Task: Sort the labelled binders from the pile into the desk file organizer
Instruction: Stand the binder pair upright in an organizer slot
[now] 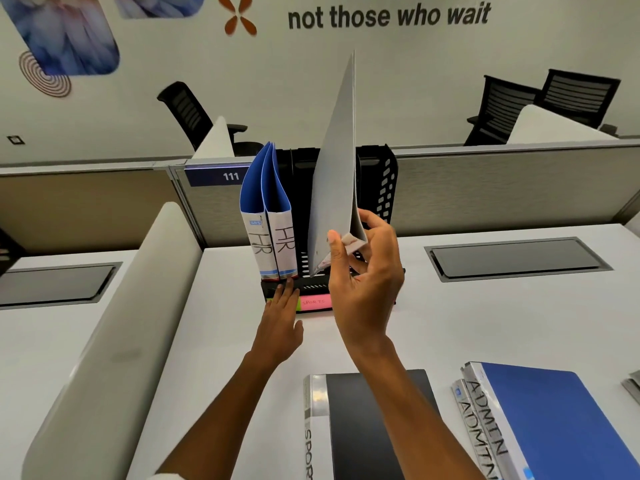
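Note:
A black desk file organizer (386, 188) stands at the back of the white desk. Two blue binders labelled HR (273, 209) stand upright in its left slot. My right hand (363, 278) pinches the lower corner of a grey binder (334, 174), which stands tilted with its bottom tip in a middle slot. My left hand (282, 313) rests flat with straight fingers against the organizer's front base, beside a pink SPORTS tag (313, 302). Near me lie a black binder (367, 424) with a SPORTS spine and blue binders labelled ADMIN (540, 417).
A grey divider panel (114, 334) runs along the left of the desk. Two recessed cable hatches (516, 259) sit at either side. A cubicle wall (502, 192) marked 111 backs the organizer. Office chairs (188, 112) stand beyond it. Another binder edge (632, 384) shows at far right.

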Motion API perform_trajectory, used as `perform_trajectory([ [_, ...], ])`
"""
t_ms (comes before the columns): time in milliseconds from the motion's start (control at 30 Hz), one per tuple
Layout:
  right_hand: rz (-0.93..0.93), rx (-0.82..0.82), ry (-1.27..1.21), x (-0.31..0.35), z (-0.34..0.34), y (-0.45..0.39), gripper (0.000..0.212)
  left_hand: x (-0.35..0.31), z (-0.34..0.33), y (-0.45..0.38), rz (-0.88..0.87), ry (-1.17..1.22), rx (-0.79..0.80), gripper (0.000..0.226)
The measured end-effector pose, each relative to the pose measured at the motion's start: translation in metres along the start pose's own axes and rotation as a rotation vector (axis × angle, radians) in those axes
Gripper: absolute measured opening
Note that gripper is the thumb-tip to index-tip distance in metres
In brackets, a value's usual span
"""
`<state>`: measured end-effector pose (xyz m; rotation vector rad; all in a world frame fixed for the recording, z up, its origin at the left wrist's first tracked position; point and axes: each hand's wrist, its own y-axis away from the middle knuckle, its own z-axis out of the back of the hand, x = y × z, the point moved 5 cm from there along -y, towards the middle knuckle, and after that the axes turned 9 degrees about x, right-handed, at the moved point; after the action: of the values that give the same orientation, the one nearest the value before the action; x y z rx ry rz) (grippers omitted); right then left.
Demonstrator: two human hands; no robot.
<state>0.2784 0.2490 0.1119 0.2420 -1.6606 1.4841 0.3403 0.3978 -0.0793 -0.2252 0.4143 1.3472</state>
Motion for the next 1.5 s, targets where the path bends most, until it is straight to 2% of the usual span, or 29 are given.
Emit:
perform_trajectory([
  [300,-0.011,0.048,-0.005,0.029,0.012,0.016,0.029,0.000,0.001,-0.004,-0.048,0.036,0.032,0.073],
  [400,-0.002,0.058,0.001,0.039,0.011,0.020,0.033,-0.003,0.006,-0.005,-0.060,0.174,0.013,0.073],
  [500,0.013,0.071,0.003,0.042,0.009,0.024,0.031,-0.005,0.011,-0.003,-0.081,0.284,-0.006,0.060],
  [667,-0.044,0.063,-0.009,0.026,0.011,0.013,0.032,0.003,0.004,-0.004,-0.066,0.083,0.004,0.072],
  [900,-0.065,-0.031,0.060,0.015,0.017,-0.025,0.029,0.007,0.003,-0.005,-0.031,0.083,-0.035,0.066],
  [1100,0.006,-0.120,-0.029,0.040,0.039,-0.040,0.023,0.006,0.004,-0.008,-0.007,0.065,-0.045,0.063],
  [1267,0.018,-0.122,-0.002,0.046,0.047,-0.040,0.025,0.003,0.003,-0.010,0.022,0.067,-0.020,0.061],
  [1500,-0.047,-0.064,-0.011,0.016,0.029,-0.044,0.026,0.003,0.006,-0.010,0.031,0.068,0.008,0.059],
])
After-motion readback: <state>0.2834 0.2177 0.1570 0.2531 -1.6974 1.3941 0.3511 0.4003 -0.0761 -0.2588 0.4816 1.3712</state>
